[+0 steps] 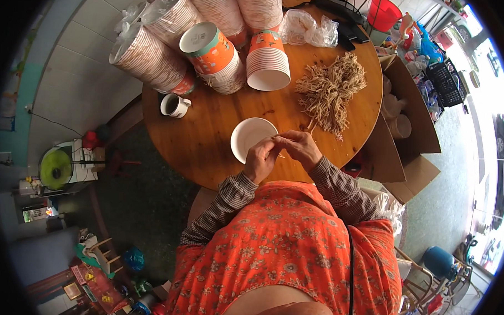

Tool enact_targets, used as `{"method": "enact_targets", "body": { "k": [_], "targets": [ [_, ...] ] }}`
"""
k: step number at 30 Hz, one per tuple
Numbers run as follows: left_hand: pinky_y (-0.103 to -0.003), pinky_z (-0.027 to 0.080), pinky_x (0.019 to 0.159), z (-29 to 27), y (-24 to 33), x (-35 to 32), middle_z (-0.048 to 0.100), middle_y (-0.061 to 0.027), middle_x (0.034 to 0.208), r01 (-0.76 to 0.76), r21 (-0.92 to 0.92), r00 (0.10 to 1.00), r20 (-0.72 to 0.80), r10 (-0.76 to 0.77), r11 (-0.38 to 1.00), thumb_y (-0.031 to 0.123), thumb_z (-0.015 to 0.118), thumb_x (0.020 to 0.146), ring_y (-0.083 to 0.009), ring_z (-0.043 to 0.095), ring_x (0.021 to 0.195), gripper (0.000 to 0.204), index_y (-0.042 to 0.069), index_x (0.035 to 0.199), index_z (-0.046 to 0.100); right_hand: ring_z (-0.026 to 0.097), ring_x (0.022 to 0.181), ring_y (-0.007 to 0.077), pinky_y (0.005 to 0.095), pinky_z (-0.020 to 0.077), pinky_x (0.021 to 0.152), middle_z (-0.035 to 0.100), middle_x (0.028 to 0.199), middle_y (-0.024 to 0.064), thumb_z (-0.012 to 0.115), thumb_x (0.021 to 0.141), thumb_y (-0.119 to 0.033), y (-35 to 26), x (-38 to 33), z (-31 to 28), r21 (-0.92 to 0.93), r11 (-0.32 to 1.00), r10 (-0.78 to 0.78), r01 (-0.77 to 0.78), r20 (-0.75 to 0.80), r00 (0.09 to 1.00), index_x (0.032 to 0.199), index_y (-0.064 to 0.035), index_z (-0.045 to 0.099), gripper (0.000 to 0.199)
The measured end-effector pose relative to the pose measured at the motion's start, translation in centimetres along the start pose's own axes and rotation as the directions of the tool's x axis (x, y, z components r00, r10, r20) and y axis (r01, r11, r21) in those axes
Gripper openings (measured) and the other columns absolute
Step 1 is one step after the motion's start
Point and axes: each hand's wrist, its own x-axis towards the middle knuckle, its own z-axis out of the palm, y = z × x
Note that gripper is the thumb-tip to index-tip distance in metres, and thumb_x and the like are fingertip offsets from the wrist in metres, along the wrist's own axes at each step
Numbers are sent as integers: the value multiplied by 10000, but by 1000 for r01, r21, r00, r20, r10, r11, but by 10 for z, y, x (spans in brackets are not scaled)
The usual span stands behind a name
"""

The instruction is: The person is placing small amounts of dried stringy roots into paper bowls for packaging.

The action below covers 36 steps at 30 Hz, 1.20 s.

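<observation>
White bowl [247,136] on tbl [194,147], L grip [273,142] & R grip [280,138] angled together, pinched narrow, can't tell on what.

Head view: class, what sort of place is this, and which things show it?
Perhaps a room in a home or small shop, used for handwork: a round wooden table, with stacks of paper cups and a bunch of tan strands on it.

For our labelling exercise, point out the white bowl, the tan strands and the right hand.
White bowl [249,136]: head view, on its inner surface.
Tan strands [335,91]: head view, middle of the bundle.
Right hand [300,148]: head view, back of the hand.
</observation>
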Motion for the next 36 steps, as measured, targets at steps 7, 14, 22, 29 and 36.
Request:
{"method": "enact_targets", "body": {
  "k": [7,14,22,29,36],
  "targets": [
    [-366,487,641,3,-6,-15,617,-149,832,95,59,996,0,-95,994,39,599,834,-314,614,767,103,9,932,611,443,528,26,171,345,457,590,718,-17,618,895,-259,14,7,9,-22,994,-111,109,-66,992,940,-27,626,237],
    [-342,482,619,5,3,-19,615,-124,764,143,0,989,48,-143,990,70,596,848,-281,609,688,76,13,884,630,491,490,49,184,386,429,615,718,18,586,912,-198,-7,7,6,334,940,-37,61,-77,996,896,-35,590,164],
    [-305,485,648,12,-13,-19,614,-109,800,124,-115,991,66,-117,986,61,592,855,-228,615,730,103,12,939,627,509,490,70,196,396,427,586,672,13,611,886,-177,-2,8,-10,322,942,-54,90,-117,992,877,-28,597,150],
    [-380,467,792,22,-85,-61,628,-137,954,203,393,948,150,-280,897,210,641,816,-307,607,885,256,57,1008,569,534,550,67,209,439,483,603,708,22,588,878,-85,-11,15,-109,-278,916,-388,290,-427,816,932,11,629,118],
    [-399,368,965,-16,-112,-87,613,-46,829,-201,544,904,423,-59,815,170,541,829,-227,596,846,99,104,822,616,529,557,60,203,435,503,612,701,10,608,860,-78,5,17,-153,-339,907,-410,249,-574,709,918,0,665,112]
  ]
}}
